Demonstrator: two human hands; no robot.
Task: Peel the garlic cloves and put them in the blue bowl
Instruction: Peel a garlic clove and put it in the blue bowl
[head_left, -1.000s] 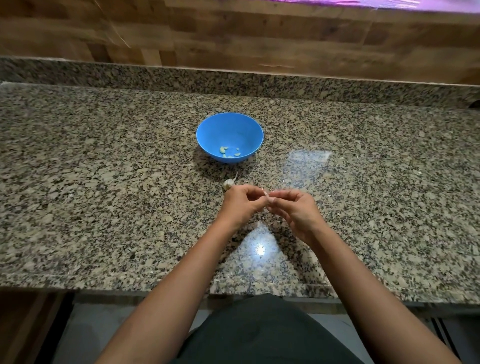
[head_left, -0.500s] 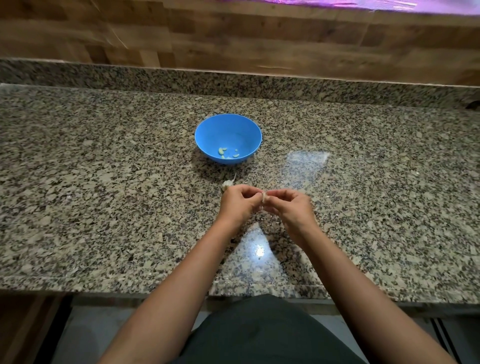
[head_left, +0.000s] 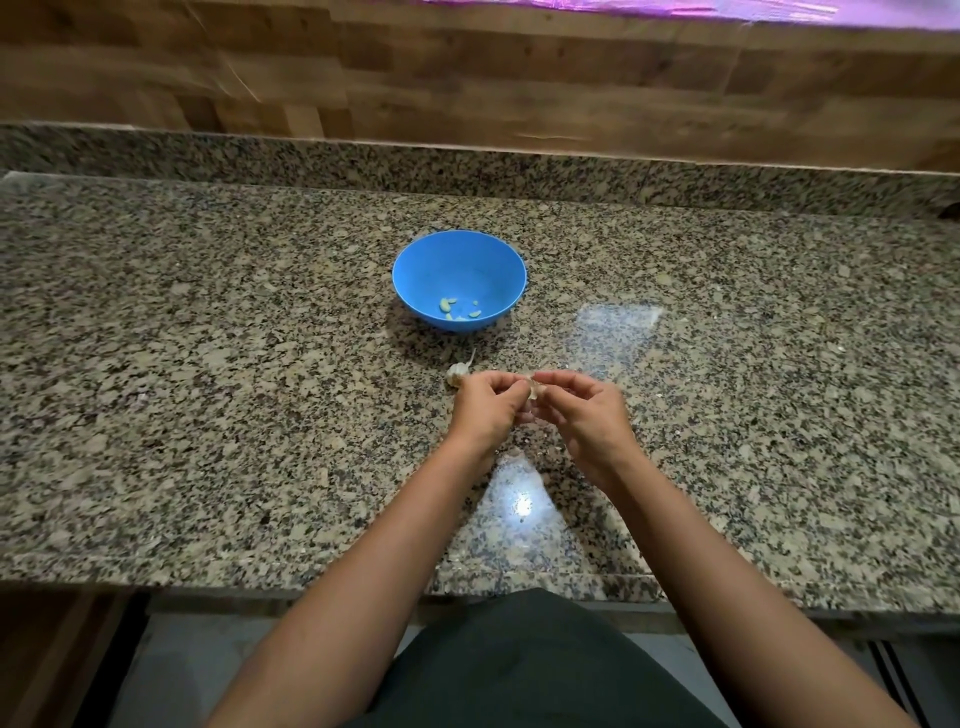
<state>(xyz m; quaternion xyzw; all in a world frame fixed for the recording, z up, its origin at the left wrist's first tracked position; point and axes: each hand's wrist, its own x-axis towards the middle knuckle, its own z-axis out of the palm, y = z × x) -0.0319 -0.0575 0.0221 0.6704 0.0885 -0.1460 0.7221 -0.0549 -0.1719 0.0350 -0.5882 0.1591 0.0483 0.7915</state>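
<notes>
A blue bowl (head_left: 415, 270) stands on the granite counter with several pale peeled garlic cloves (head_left: 448, 305) in its bottom. Just in front of it, my left hand (head_left: 485, 410) and my right hand (head_left: 584, 415) meet over the counter and pinch one garlic clove (head_left: 534, 387) between their fingertips; a bit of papery skin shows there. A remaining piece of the garlic bulb (head_left: 457, 373) with a thin stalk lies on the counter beside my left hand's knuckles.
The speckled granite counter (head_left: 208, 389) runs wide to both sides, with a raised granite back edge and a wooden wall behind. Small flecks of garlic skin lie to the right. The counter's front edge is near my body.
Both hands stay together at the same spot, with small finger shifts on the clove. The view has moved slightly; the bowl and the bulb piece have not moved.
</notes>
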